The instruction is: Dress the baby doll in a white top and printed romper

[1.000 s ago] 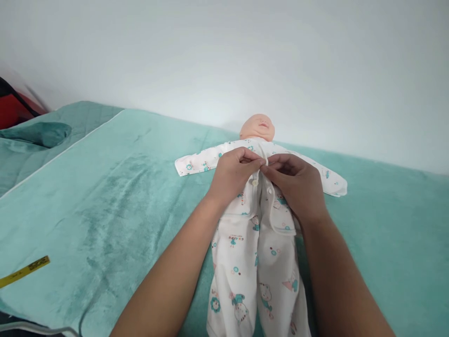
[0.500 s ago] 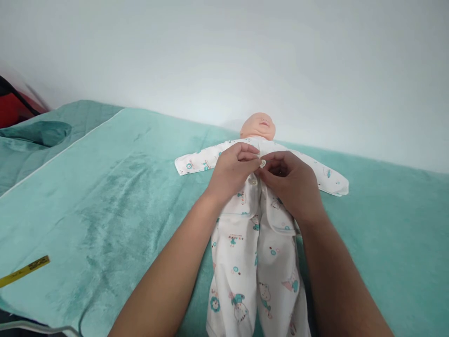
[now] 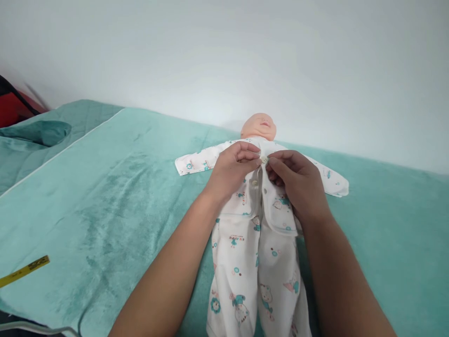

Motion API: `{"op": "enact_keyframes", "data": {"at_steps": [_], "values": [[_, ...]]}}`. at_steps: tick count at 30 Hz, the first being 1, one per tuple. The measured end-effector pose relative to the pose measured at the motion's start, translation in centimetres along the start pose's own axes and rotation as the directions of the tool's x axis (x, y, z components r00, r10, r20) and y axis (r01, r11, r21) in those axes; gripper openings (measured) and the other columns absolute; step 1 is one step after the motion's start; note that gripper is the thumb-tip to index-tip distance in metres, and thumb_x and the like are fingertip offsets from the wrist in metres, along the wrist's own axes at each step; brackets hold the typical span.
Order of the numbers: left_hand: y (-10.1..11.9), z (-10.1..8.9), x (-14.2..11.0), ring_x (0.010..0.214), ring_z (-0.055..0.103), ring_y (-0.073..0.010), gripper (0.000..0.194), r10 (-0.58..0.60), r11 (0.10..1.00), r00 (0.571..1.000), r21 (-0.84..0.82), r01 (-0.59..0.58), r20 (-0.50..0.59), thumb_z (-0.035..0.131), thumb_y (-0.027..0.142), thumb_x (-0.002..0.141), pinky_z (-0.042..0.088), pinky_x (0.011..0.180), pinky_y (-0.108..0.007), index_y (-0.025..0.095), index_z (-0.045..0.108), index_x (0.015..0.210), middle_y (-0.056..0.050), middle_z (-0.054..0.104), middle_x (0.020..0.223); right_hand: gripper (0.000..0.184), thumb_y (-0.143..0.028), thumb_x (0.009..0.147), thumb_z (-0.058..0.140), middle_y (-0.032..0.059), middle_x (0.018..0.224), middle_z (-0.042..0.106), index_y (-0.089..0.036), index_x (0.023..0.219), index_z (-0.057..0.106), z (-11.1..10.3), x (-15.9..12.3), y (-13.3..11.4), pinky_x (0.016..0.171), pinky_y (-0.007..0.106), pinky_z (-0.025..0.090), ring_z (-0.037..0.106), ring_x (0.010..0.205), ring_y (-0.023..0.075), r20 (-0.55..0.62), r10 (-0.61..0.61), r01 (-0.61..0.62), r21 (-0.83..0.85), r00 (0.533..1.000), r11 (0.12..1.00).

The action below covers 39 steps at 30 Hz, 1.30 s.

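A baby doll [image 3: 260, 126] lies on its back, dressed in a white printed jacket [image 3: 242, 201] and matching trousers [image 3: 235, 262]. Over the chest, my left hand [image 3: 233, 171] pinches the jacket's front edge beside a pale button [image 3: 264, 160]. On the other side of that button, my right hand [image 3: 298, 182] is closed, thumb and fingertips pinching the opposite front edge. A lower button [image 3: 255, 183] shows on the left front panel. Below my hands the two panels hang apart. Both sleeves stretch out sideways.
A green plush cover [image 3: 115, 206] lies under the doll, up against a white wall [image 3: 224, 56]. A yellow strip [image 3: 24, 271] sits at the left edge, near a pale cable [image 3: 38, 329]. A red and black object [image 3: 16, 107] stands at the far left.
My right hand has shifted slightly right, its fingertips drawing back from the button. The button now lies flatter and more of the right panel shows. My left hand has hardly moved.
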<state>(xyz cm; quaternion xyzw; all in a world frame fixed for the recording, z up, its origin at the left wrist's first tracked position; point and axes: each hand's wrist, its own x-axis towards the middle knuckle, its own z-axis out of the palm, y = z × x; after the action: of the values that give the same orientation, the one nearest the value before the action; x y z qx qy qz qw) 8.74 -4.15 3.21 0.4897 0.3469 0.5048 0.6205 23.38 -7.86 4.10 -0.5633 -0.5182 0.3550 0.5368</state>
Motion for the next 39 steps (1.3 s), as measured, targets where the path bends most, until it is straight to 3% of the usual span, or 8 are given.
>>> {"op": "enact_keyframes", "data": {"at_steps": [23, 39], "values": [[-0.35, -0.15, 0.12, 0.075, 0.056, -0.0083, 0.011, 0.086, 0.987, 0.995, 0.129, -0.091, 0.047, 0.064, 0.013, 0.078, 0.044, 0.074, -0.022, 0.017, 0.063, 0.088, 0.002, 0.061, 0.080, 0.013, -0.032, 0.078, 0.068, -0.0014, 0.064, 0.059, -0.020, 0.082, 0.069, -0.09, -0.06, -0.45, 0.041, 0.017, 0.031, 0.048, 0.054, 0.0083, -0.004, 0.074, -0.074, -0.077, 0.997, 0.994], [-0.28, 0.02, 0.11, 0.077, 0.056, -0.0095, 0.010, 0.096, 0.978, 0.995, 0.188, -0.094, 0.001, 0.064, 0.012, 0.078, 0.045, 0.075, -0.023, 0.017, 0.063, 0.087, 0.000, 0.061, 0.081, 0.010, -0.028, 0.077, 0.067, -0.0018, 0.064, 0.059, -0.020, 0.079, 0.071, 0.05, -0.26, -0.86, 0.048, 0.020, 0.035, 0.048, 0.056, 0.0081, -0.012, 0.051, -0.052, -0.151, 0.999, 0.987]]}}
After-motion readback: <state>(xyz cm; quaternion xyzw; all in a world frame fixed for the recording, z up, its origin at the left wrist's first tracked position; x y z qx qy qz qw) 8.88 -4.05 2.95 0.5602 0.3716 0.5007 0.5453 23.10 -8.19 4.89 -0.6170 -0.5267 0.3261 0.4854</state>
